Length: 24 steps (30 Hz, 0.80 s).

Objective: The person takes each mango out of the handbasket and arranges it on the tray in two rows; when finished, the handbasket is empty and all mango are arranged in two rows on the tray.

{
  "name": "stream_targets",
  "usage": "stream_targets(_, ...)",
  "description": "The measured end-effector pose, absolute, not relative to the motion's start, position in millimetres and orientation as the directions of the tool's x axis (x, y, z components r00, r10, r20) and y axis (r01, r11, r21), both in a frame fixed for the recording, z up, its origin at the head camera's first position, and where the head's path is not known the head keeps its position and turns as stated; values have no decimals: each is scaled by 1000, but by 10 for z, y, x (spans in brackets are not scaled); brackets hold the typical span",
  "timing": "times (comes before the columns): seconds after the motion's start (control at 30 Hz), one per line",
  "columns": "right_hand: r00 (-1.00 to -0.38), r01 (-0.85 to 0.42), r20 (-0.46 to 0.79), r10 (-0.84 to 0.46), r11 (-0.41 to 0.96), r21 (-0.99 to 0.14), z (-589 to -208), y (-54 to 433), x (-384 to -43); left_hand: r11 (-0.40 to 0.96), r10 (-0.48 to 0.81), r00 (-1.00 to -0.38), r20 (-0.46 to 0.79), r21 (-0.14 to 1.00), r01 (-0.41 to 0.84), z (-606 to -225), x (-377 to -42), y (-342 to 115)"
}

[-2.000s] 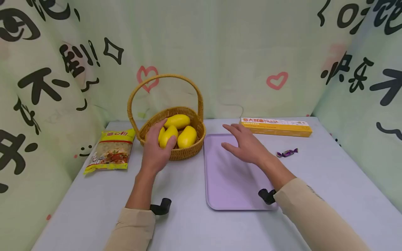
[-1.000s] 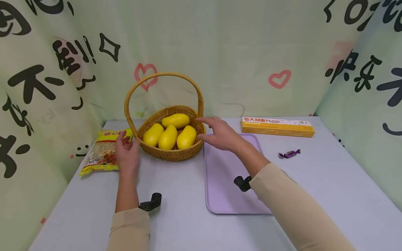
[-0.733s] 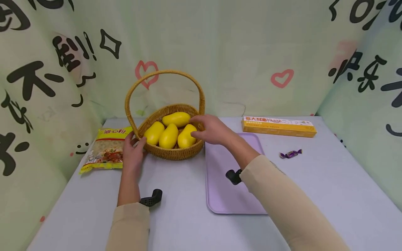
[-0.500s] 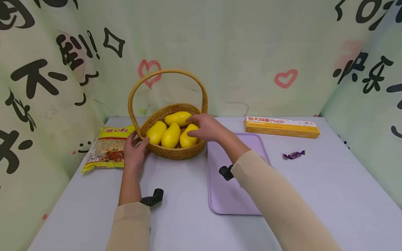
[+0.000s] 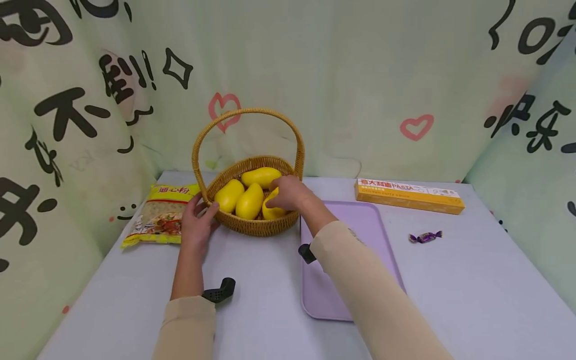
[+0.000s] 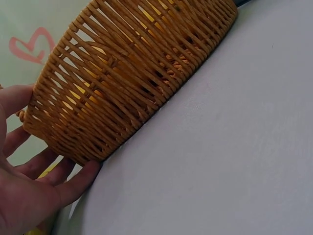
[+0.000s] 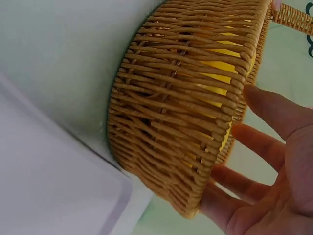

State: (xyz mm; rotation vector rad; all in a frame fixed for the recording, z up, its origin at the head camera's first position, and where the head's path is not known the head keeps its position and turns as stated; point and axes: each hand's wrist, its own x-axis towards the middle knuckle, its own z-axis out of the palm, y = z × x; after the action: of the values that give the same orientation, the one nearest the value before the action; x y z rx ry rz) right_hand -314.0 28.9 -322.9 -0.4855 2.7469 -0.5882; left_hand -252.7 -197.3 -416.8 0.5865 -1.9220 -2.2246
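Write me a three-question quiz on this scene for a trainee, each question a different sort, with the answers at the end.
1. Count: how many yellow fruits can be seen in the wicker basket?
2. True or false: the wrapped candy lies on the table, outside the purple tray.
3. Multiple choice: besides the basket, which of these is nearest the left hand in the head view?
A. The orange pasta box
B. The yellow food bag
C. The purple tray

Key: 1. Four, one of them partly covered by the right hand. 2. True. 3. B.
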Motion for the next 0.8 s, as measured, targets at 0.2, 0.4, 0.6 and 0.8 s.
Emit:
stream_targets(0.2, -914, -280, -188, -361, 893, -354, -3279, 235, -3162, -187, -336, -927, -165, 977, -106, -4195, -2551, -1953)
stream_targets(0.4, -915, -244, -206, -347, 882, -403, -3346, 180, -3187, -173, -355, -917, -183, 977, -128, -4202, -2543, -1970)
stream_targets(0.6, -912, -191, -230, -340, 846, -497, -3392, 141, -3187, -178, -353, -916, -190, 975, -133, -4209, -2529, -1995)
stream_targets(0.8, -922, -178, -211, -326, 838, -516, -3421, 145, -3182, -174, -350, -917, -190, 975, -136, -4222, -2537, -2002)
